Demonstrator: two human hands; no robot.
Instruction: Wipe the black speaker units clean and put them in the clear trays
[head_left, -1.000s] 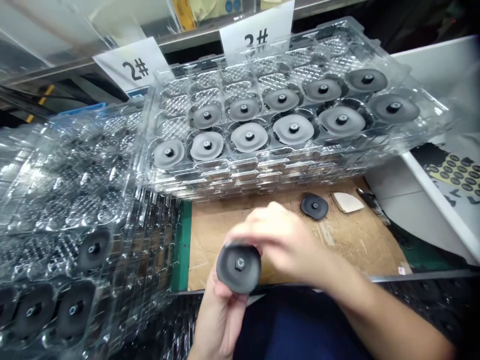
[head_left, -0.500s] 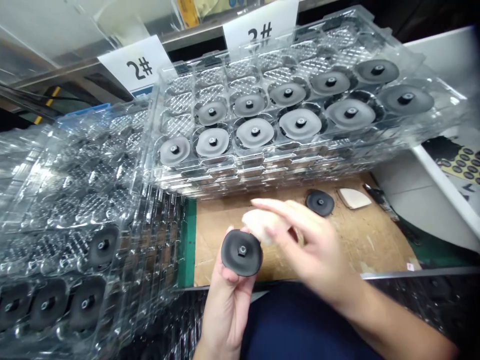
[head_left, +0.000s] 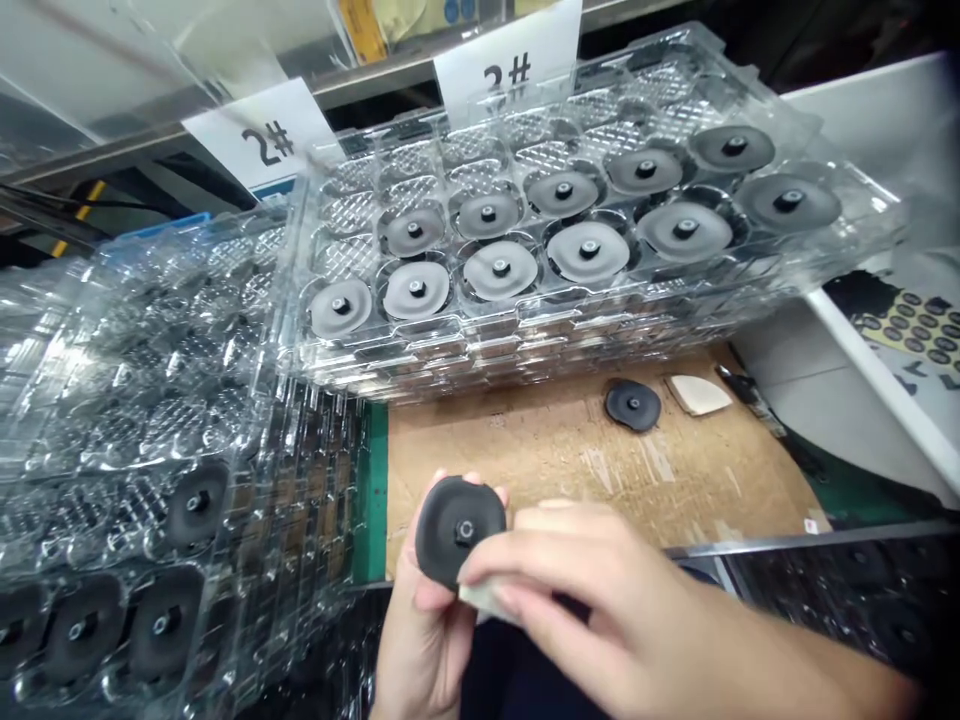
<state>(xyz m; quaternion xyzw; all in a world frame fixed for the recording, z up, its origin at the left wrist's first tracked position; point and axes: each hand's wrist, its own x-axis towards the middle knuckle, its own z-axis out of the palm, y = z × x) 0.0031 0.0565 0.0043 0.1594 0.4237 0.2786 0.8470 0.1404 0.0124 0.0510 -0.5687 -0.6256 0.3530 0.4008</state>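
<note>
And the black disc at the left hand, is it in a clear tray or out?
Out: the left hand holds the black disc, apart from the clear trays.

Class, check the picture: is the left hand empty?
No, the left hand holds a black disc with its stud facing the camera.

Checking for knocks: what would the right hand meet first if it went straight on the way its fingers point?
Most likely the black disc held in the left hand. The right hand, pinching a pale piece, overlaps the disc's edge in this view; whether they touch is unclear.
</note>
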